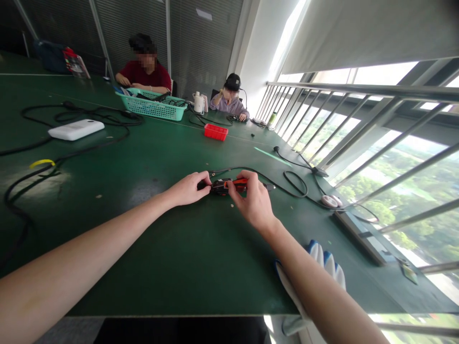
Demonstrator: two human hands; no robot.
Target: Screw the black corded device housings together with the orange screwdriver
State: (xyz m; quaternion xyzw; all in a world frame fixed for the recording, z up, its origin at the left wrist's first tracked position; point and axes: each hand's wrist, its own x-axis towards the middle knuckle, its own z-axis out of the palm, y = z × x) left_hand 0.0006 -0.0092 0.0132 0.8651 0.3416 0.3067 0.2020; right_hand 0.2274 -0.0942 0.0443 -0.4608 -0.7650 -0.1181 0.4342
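A slim black and orange corded power tool (219, 187) lies crosswise just above the green table (201, 258), with a greyish tip at its right end. My left hand (190, 189) pinches its black left end between thumb and fingers. Around the orange body closes my right hand (255, 203), thumb on the near side, hiding part of it. A thin black cord (298, 195) runs behind the tool and loops to the right. White and blue work gloves (335, 272) lie partly under my right forearm.
Ahead are a red tray (215, 132) and a turquoise basket (154, 106) holding black cables. A white box (76, 129) and black cables lie left. Two people sit across the table. Along the right edge are a power cord, a grey metal bar (360, 237) and a railing (358, 91).
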